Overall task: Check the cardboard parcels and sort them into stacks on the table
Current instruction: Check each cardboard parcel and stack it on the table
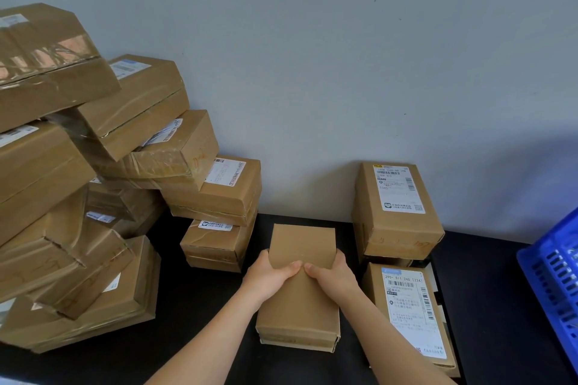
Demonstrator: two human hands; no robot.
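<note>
A plain brown cardboard parcel (300, 300) with no label on its top face lies in the middle of the black table (200, 306). It rests on another flat parcel (298, 344) whose edge shows beneath it. My left hand (270, 277) grips its left side and my right hand (333, 275) grips its right side, both thumbs pressed on top near the centre. To the right stand two stacks of labelled parcels, a rear stack (395, 209) against the wall and a front stack (409, 312).
A big untidy heap of taped cardboard parcels (78, 181) fills the left side, leaning against the grey wall. A short pile of small parcels (219, 222) stands just left of my hands. A blue plastic crate (553, 275) sits at the right edge.
</note>
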